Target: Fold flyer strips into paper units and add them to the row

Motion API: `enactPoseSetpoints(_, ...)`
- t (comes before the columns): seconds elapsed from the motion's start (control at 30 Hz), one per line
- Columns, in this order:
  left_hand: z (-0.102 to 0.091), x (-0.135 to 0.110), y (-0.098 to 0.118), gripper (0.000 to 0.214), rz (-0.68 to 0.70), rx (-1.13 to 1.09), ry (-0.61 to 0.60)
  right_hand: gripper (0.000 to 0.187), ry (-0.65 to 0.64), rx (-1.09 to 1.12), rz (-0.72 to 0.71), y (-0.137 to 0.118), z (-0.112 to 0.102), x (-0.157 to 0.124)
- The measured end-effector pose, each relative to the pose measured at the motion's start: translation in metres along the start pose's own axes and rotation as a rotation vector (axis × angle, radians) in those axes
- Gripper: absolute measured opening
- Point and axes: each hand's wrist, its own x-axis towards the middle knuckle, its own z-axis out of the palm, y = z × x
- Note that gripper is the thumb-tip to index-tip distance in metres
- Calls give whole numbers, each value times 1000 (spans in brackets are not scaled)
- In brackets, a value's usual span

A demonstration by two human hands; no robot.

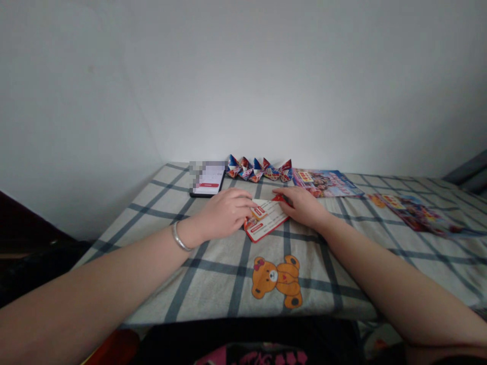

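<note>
A folded paper sheet (266, 220), white with red edges and printed text, lies at a slant on the tablecloth between my two hands. My left hand (228, 213), with a silver bangle on the wrist, grips the sheet's left side, its fingers bent over the edge. At the far right corner, my right hand (304, 205) holds the same sheet between thumb and fingers. The undersides of both hands are hidden. Just beyond the hands, a row of folded paper pieces (258, 170) in blue, red and white stands near the wall.
A phone (207, 180) with its screen lit lies left of the folded pieces. Colourful printed leaflets, one nearer (327, 183) and another farther right (422, 213), lie on the checked tablecloth (213, 284). A white wall (243, 81) bounds the table's far side.
</note>
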Motion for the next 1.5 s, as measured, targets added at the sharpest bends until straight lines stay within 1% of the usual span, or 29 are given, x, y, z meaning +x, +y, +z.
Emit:
enactPoseSetpoints(0.03, -2, 0, 1, 22, -13, 26, -3, 42, -2, -12, -1, -1, -1, 0)
enactPoseSetpoints(0.1, -5, 1, 4, 19, 5, 84, -5, 41, -3, -28, -5, -2, -1, 0)
enactPoseSetpoints(0.17, -8, 2, 9, 20, 87, 129, -30, 38, -3, -32, -11, -2, -1, 0)
enactPoseSetpoints(0.27, -8, 4, 18, 25, 116, 163, -55, 34, -5, -29, -17, -1, -1, 0)
enactPoseSetpoints(0.37, -5, 5, 20, 18, 105, 190, -83, 31, -12, -37, -10, -1, -2, 1)
enactPoseSetpoints(0.5, -2, 4, 15, 9, 69, 246, -125, 30, -7, -36, 19, -4, -5, 1)
enactPoseSetpoints(0.67, -3, 4, 11, 14, 31, 258, -110, 28, -28, -2, 70, -7, -9, 1)
enactPoseSetpoints(0.8, -5, 4, 12, 7, 29, 253, -139, 29, -21, -23, 63, -8, -8, 1)
enactPoseSetpoints(0.93, -5, 2, 14, 40, 22, 184, -164, 32, -38, -29, 71, -9, -7, 1)
enactPoseSetpoints(0.97, -5, 1, 14, 44, 20, 166, -162, 32, -48, -17, 65, -9, -7, 0)
enactPoseSetpoints(1.03, -4, 1, 14, 46, 19, 135, -161, 32, -64, 8, 39, -9, -6, 0)
enactPoseSetpoints(1.23, -2, 0, 12, 40, 4, 91, -168, 30, -54, 20, -43, -10, -5, -1)
enactPoseSetpoints(1.3, -1, 1, 12, 36, 19, 97, -156, 28, -21, 53, -81, -10, -5, -1)
enactPoseSetpoints(1.4, 0, 2, 12, 24, 67, 130, -121, 23, 30, 89, -158, -10, -5, -1)
enactPoseSetpoints(1.5, 1, 2, 13, 17, 94, 149, -101, 20, 14, 86, -248, -10, -5, -1)
